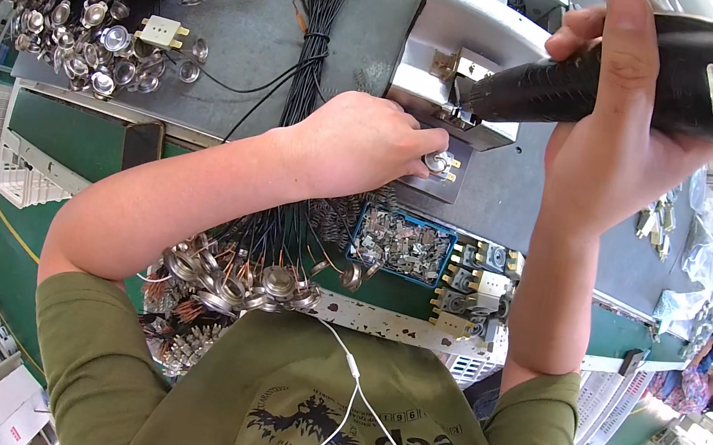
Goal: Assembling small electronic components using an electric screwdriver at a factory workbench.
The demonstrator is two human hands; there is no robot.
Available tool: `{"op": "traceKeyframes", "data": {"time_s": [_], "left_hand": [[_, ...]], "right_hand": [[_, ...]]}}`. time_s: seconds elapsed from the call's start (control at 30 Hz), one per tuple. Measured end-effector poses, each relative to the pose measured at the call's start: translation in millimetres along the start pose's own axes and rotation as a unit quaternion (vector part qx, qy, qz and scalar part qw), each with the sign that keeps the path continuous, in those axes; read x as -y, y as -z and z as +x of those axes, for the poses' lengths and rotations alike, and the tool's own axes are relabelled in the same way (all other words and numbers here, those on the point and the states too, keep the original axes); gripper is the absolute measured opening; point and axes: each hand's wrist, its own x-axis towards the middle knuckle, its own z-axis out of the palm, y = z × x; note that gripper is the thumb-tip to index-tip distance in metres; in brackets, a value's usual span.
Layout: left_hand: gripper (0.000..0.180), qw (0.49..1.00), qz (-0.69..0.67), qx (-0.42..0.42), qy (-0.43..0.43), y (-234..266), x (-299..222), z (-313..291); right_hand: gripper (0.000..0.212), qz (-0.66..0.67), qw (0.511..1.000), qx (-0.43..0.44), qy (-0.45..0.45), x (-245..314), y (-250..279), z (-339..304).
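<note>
My left hand [365,144] is closed in a pinch on a small metal disc part [435,161] with brass tabs showing beside it. It rests over a flat plate in front of a metal fixture [469,62]. My right hand [616,106], raised on the right, has its fingers wrapped round a thick black handheld power tool [549,85]. The tool lies nearly level, its narrow end pointing left at the fixture's front, where a small clamp-like part sits. Whether the tip touches it, I cannot tell.
A blue tray [404,246] of small metal pieces stands near the bench's front edge, beside several white blocks with brass tabs [476,285]. Bundled black wires [313,46] run behind my left forearm. Metal discs [97,0] heap at the far left, near a white connector block [162,32].
</note>
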Motion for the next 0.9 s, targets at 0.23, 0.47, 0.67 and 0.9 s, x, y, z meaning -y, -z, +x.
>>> {"op": "traceKeyframes", "data": {"time_s": [0.23,0.47,0.67,0.9], "left_hand": [[0.025,1.0,0.02,-0.015,0.0,3,1,-6],[0.027,0.999,-0.016,0.011,0.026,8,-3,2],[0.029,0.998,0.001,0.045,0.049,11,-5,2],[0.029,0.998,0.011,0.048,0.042,8,-7,1]], "right_hand": [[0.017,-0.092,0.994,0.004,-0.051,29,-6,-12],[0.018,0.132,0.988,0.084,-0.006,16,49,-9],[0.014,-0.014,0.998,0.003,-0.063,10,36,-32],[0.014,-0.013,0.996,0.012,-0.088,9,35,-37]]}}
